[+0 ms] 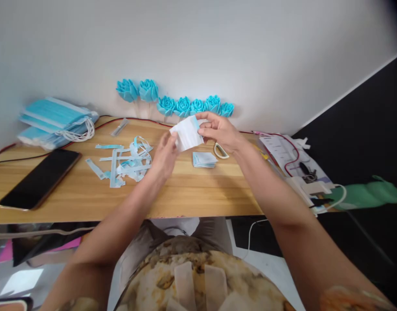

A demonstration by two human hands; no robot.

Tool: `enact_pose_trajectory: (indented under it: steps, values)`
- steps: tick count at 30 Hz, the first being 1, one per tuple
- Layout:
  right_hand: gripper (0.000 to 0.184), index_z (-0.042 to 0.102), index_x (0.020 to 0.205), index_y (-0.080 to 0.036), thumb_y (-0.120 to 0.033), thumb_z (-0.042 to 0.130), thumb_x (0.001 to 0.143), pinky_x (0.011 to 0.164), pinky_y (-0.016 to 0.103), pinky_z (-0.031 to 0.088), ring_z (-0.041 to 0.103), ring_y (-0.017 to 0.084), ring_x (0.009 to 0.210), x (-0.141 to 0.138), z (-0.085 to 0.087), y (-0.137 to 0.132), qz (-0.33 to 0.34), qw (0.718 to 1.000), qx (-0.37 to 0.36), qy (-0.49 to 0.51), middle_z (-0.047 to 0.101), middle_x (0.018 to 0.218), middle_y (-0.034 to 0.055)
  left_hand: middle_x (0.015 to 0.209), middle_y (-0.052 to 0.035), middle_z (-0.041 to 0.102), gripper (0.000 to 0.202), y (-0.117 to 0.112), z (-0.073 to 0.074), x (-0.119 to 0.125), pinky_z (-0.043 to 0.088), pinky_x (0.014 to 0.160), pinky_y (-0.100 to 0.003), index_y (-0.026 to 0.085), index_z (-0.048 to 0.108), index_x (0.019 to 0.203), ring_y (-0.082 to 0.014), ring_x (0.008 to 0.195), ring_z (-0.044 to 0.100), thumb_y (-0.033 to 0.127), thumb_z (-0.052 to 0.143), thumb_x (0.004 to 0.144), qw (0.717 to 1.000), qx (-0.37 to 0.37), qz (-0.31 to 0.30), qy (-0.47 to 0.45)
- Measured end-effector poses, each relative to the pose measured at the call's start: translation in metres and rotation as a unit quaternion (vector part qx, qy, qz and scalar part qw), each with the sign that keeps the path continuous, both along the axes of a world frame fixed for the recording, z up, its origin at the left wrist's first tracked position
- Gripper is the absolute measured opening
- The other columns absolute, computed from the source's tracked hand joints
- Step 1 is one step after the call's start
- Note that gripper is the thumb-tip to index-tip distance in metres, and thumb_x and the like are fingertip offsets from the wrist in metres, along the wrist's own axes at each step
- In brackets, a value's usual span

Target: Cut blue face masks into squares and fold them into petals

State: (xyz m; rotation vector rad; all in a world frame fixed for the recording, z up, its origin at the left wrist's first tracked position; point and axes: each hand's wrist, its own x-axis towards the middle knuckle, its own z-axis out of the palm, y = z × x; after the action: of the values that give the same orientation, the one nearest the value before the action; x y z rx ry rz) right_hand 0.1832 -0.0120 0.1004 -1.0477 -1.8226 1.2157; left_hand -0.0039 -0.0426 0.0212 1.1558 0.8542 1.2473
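Both hands hold one small white piece of face-mask fabric (186, 134) with a blue edge, lifted above the wooden desk (88, 194). My left hand (165, 155) pinches its lower left corner. My right hand (219, 129) pinches its upper right edge. Below it on the desk lies a small stack of cut blue mask squares (204, 159). Beside that stack lies a white and yellow scissors handle (220, 150), partly hidden by my right wrist.
A pile of cut mask strips (127, 162) lies left of my hands. A stack of blue face masks (55, 121) and a black phone (39, 179) sit at far left. Several blue fabric roses (182, 105) line the wall. Papers, cables and a charger (302, 168) crowd the right end.
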Motion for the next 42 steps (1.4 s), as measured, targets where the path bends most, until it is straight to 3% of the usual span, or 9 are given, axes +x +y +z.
enact_pose_trajectory:
  steps: [2,4,8,14,18,26,35,38,42]
  values:
    - [0.056,0.058,0.128,-0.022,-0.04,0.073,0.078,0.062,0.024,0.052,0.063,0.014,0.071,0.0,-0.009,-0.006,-0.028,0.999,-0.009,0.039,0.068,0.082,-0.0018,0.15,-0.0152,0.06,0.056,-0.002,0.0,0.006,0.054,0.11,-0.048,0.021,0.052,0.143,-0.0302,0.136,0.061,0.058,0.041,0.104,0.985,-0.106,-0.076,-0.117]
    - [0.062,0.055,0.133,-0.022,-0.043,0.071,0.077,0.064,0.025,0.054,0.065,0.014,0.073,0.001,-0.02,-0.011,-0.055,0.997,-0.023,0.058,0.069,0.085,-0.0009,0.142,-0.012,0.067,0.042,-0.003,0.001,0.008,0.056,0.11,-0.043,0.02,0.061,0.131,-0.0276,0.131,0.065,0.048,0.054,0.101,0.969,-0.153,-0.067,-0.182]
    - [0.074,0.044,0.15,-0.025,-0.043,0.066,0.082,0.065,0.027,0.056,0.065,0.015,0.07,0.007,-0.031,-0.025,-0.063,0.997,-0.025,0.022,0.067,0.079,-0.0027,0.134,-0.0079,0.072,0.026,0.001,0.0,0.005,0.059,0.105,-0.035,0.019,0.067,0.115,-0.0249,0.133,0.063,0.028,0.066,0.091,0.97,-0.141,0.011,-0.196]
    - [0.086,0.024,0.164,-0.027,-0.035,0.063,0.087,0.071,0.027,0.058,0.069,0.015,0.073,0.025,-0.028,-0.042,0.056,0.998,-0.013,-0.028,0.072,0.081,-0.0027,0.107,-0.0104,0.08,0.02,0.0,-0.003,0.002,0.065,0.085,-0.036,0.017,0.07,0.1,-0.0283,0.112,0.073,0.029,0.071,0.085,0.974,-0.147,-0.018,-0.173]
    - [0.068,0.041,0.156,-0.026,-0.029,0.06,0.091,0.074,0.028,0.059,0.073,0.016,0.081,0.034,-0.032,-0.045,0.094,0.995,-0.015,-0.037,0.076,0.09,0.0002,0.094,-0.0091,0.08,0.022,-0.004,-0.001,0.0,0.063,0.074,-0.034,0.016,0.071,0.095,-0.0252,0.091,0.076,0.029,0.077,0.08,0.976,-0.148,-0.055,-0.148]
    - [0.026,0.076,0.103,-0.02,-0.042,0.066,0.091,0.075,0.031,0.056,0.072,0.018,0.082,0.045,-0.036,-0.048,0.017,0.995,0.017,-0.094,0.078,0.088,0.0049,0.088,-0.0084,0.079,0.02,-0.001,-0.003,0.0,0.061,0.072,-0.032,0.013,0.072,0.093,-0.0209,0.079,0.074,0.026,0.077,0.078,0.978,-0.168,-0.037,-0.119]
    - [0.025,0.078,0.089,-0.029,-0.041,0.058,0.099,0.111,0.048,0.043,0.06,0.026,0.128,0.044,-0.015,-0.042,0.067,0.935,0.27,-0.219,0.072,0.127,0.0045,0.077,-0.0046,0.073,0.026,-0.002,-0.009,0.002,0.056,0.067,-0.028,0.015,0.074,0.081,-0.0159,0.07,0.067,0.039,0.082,0.075,0.991,-0.131,0.0,-0.032]
    - [0.026,0.076,0.098,-0.029,-0.039,0.052,0.102,0.111,0.049,0.044,0.069,0.022,0.109,0.033,-0.025,-0.04,0.094,0.939,0.254,-0.213,0.078,0.11,0.0012,0.074,-0.0018,0.072,0.026,-0.006,-0.007,0.005,0.053,0.067,-0.026,0.017,0.076,0.076,-0.0134,0.068,0.062,0.042,0.083,0.074,0.994,-0.105,-0.017,-0.013]
    - [0.027,0.075,0.099,-0.027,-0.035,0.05,0.104,0.107,0.046,0.046,0.07,0.017,0.085,0.02,-0.05,-0.038,0.003,0.94,0.307,-0.146,0.079,0.091,-0.0026,0.071,-0.0005,0.069,0.033,-0.01,-0.01,0.007,0.047,0.065,-0.026,0.017,0.077,0.079,-0.0125,0.065,0.058,0.048,0.085,0.073,0.992,-0.099,-0.078,-0.013]
